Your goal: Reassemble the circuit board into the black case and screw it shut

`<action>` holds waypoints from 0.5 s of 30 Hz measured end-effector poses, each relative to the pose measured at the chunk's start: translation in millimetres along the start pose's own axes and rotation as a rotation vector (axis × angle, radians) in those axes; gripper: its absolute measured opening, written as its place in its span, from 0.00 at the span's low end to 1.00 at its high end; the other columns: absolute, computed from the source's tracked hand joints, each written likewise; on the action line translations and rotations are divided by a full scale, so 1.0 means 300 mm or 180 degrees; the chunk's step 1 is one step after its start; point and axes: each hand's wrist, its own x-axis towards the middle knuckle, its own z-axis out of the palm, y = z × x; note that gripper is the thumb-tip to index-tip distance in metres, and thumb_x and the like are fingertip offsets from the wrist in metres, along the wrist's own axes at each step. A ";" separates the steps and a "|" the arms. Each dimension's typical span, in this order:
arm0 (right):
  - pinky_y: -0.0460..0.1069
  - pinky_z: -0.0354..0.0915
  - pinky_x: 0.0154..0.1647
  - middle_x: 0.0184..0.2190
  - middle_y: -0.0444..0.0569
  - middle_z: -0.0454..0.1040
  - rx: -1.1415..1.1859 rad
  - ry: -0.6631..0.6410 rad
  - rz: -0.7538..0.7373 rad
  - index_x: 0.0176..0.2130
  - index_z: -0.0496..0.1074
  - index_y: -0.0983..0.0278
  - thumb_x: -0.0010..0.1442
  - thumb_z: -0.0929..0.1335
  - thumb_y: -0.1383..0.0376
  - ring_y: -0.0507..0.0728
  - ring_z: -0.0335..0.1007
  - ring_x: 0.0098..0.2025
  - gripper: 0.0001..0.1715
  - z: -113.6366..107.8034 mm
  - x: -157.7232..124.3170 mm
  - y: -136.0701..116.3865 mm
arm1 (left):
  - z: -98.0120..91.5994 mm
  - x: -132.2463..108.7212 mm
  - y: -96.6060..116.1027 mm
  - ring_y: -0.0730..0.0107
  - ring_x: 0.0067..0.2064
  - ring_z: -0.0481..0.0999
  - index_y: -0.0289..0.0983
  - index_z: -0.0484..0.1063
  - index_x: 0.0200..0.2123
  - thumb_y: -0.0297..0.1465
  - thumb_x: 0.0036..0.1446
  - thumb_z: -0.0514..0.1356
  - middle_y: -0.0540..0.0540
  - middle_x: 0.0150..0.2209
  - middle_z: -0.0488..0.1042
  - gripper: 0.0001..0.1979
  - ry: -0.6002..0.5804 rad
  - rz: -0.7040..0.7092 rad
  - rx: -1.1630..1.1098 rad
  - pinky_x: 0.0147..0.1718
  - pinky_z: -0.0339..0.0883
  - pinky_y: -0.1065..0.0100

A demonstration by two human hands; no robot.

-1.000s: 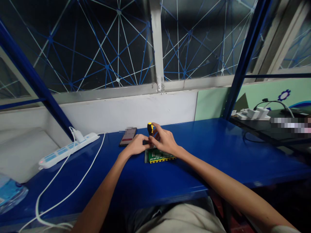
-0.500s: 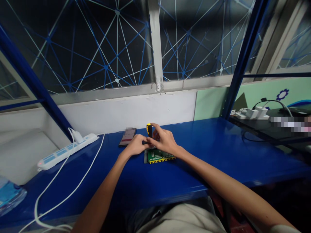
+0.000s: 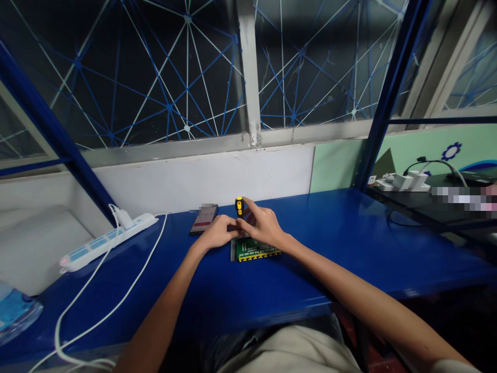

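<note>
A green circuit board (image 3: 256,250) with a yellow front edge lies on the blue table (image 3: 334,248). A black and yellow screwdriver (image 3: 239,206) stands upright over the board's far left part. My right hand (image 3: 263,225) is closed around its handle, fingers wrapped and the forefinger up near its top. My left hand (image 3: 217,232) rests at the board's left edge, fingertips pinched together at the lower shaft. The screwdriver's tip is hidden behind the fingers.
A phone (image 3: 204,218) lies just left of the hands. A white power strip (image 3: 106,240) with a plugged charger and trailing white cable (image 3: 112,305) lies at the left. More chargers (image 3: 404,181) sit on a dark bench at the right. A blue-tinted plastic object (image 3: 15,313) is at far left.
Almost nothing differs. The screwdriver's top has shifted very slightly and both hands keep their place on the board.
</note>
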 end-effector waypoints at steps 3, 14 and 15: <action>0.51 0.63 0.33 0.40 0.49 0.79 -0.0019 -0.0001 0.0036 0.65 0.53 0.61 0.59 0.62 0.57 0.57 0.75 0.34 0.37 -0.001 0.000 -0.001 | 0.001 0.000 0.004 0.62 0.34 0.76 0.33 0.81 0.30 0.34 0.52 0.61 0.46 0.30 0.80 0.11 0.0053 -0.0008 0.0007 0.33 0.64 0.70; 0.50 0.60 0.29 0.37 0.48 0.78 -0.0243 0.0047 -0.0025 0.62 0.55 0.63 0.61 0.62 0.54 0.55 0.72 0.31 0.34 0.005 -0.002 0.005 | 0.001 -0.001 -0.005 0.64 0.33 0.76 0.34 0.81 0.30 0.32 0.50 0.61 0.48 0.30 0.81 0.10 0.0358 -0.0019 -0.0097 0.33 0.65 0.69; 0.50 0.60 0.30 0.38 0.49 0.78 -0.0253 0.0053 -0.0045 0.62 0.55 0.63 0.61 0.62 0.54 0.56 0.72 0.31 0.34 0.006 -0.002 0.005 | 0.001 0.000 -0.007 0.64 0.32 0.75 0.34 0.81 0.30 0.32 0.50 0.61 0.48 0.29 0.80 0.10 0.0354 -0.0025 -0.0089 0.33 0.65 0.69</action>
